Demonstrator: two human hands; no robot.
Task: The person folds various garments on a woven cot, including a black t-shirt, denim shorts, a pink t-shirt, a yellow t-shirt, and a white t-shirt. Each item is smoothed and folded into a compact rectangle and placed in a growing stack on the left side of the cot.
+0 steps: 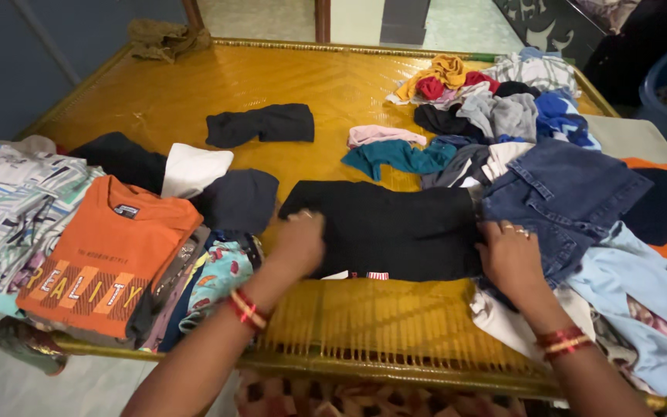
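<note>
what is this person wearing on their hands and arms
Both forearms are bare, with no sleeves in view. The left hand has red and gold bangles at the wrist; the right hand has similar bangles and rings on its fingers.

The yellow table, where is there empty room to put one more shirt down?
The widest bare patch of the yellow table lies at the far left, behind the dark folded cloth. A narrower strip runs along the near edge, below the black garment under both hands. The right side, around the jeans, is crowded.
</note>
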